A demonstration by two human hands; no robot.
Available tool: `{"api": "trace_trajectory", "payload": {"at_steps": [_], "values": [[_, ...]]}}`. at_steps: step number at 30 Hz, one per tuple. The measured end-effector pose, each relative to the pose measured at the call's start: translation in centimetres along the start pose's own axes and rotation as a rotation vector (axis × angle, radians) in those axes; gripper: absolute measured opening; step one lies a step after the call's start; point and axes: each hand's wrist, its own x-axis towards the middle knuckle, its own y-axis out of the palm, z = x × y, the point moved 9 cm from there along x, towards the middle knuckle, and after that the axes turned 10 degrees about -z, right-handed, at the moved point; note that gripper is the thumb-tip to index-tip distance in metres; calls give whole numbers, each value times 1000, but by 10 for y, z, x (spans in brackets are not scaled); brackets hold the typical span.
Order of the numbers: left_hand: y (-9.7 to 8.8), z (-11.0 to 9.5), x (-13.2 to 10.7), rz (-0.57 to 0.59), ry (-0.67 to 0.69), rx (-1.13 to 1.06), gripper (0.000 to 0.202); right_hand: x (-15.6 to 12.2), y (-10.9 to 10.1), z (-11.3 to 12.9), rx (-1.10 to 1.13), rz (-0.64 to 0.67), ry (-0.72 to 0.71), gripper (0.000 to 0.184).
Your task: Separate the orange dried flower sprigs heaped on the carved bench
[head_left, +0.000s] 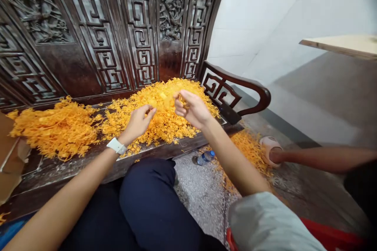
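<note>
A wide heap of small orange branching pieces [171, 125], plastic by their look, covers the right end of a dark carved wooden bench. Over this heap my left hand [138, 122], with a pale watch at the wrist, has thumb and fingers drawn together; whatever is between the tips is too small to make out. My right hand [193, 108] is slightly blurred just to the right, its fingers curled around a bit of orange piece [180, 99]. Blurred orange shapes lie between the two hands, and I cannot tell whether they are held or belong to the heap.
A second orange pile [59, 127] lies left on the bench seat beside a cardboard box [11, 157]. The curved armrest [253, 98] bounds the right end. On the floor are a bottle [205, 157], orange strands [247, 149] and another person's foot [273, 153].
</note>
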Motion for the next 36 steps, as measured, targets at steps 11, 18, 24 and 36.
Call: {"api": "trace_trajectory", "payload": {"at_steps": [11, 18, 24, 36], "values": [[67, -54, -58, 307, 379, 37, 49, -62, -69, -39, 108, -227, 137, 25], [26, -80, -71, 336, 683, 132, 35, -96, -136, -98, 130, -379, 324, 33], [40, -97, -94, 472, 867, 363, 19, -105, -159, -139, 0, -545, 276, 27], [-27, 2, -42, 215, 277, 537, 39, -74, -202, -80, -321, -549, 51, 28]]}}
